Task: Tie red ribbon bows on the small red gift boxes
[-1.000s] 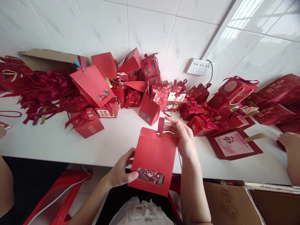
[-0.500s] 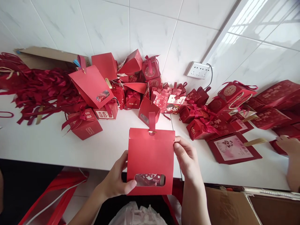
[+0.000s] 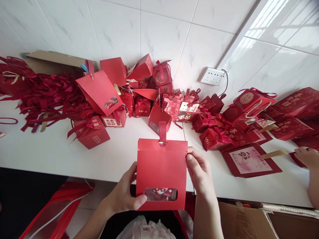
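Observation:
A red gift box with a clear window near its bottom and a ribbon loop at its top is held upright over the table's front edge. Through the window shows something red with white print. My left hand grips the box's lower left side, thumb on the front by the window. At the upper right corner, my right hand pinches the box's edge between thumb and fingers. Just behind it on the table stands a smaller red box with a window.
Finished-looking red boxes and a heap of dark red ribbons cover the white table's back and left. A power strip is on the tiled wall. Another person's hand touches a red item at right. Cardboard boxes sit below.
The view has shifted slightly, so everything sits a little lower and to the right. Both my hands keep the same hold on the gift box.

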Available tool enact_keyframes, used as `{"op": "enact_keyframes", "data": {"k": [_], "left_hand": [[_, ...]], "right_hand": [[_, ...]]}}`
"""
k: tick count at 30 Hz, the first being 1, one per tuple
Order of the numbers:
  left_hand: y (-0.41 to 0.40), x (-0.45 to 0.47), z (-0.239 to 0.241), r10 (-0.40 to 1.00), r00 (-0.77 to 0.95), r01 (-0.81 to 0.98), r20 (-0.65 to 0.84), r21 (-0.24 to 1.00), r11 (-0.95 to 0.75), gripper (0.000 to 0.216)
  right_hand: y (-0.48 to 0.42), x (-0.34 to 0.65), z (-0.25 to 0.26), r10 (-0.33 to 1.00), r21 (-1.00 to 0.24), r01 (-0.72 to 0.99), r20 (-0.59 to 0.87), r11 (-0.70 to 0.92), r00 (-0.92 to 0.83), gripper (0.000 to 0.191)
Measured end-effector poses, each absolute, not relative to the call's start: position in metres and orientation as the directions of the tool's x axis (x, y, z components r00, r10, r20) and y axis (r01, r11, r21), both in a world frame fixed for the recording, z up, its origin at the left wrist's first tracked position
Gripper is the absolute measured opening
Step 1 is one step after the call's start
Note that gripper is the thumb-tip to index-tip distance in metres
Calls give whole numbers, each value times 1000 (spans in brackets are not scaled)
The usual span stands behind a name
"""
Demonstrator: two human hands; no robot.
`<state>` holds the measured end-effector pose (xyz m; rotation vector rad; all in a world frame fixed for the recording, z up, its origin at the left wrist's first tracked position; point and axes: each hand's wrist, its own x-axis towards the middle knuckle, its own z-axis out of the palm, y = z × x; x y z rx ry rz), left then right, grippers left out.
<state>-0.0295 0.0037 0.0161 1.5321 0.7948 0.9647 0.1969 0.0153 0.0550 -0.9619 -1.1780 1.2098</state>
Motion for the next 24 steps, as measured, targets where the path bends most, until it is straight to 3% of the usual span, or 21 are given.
{"op": "enact_keyframes", "data": {"k": [11,24], "left_hand": [[2,-28,17,875,463,-13,139,989,-151,40],[0,-27,18,868,489,0,85,995,-98,48]], "right_hand": [[14,196,55,992,-984,-131,125,121,-18,20],[6,198,61,986,-987,-21,160,159,-39,25]]}}
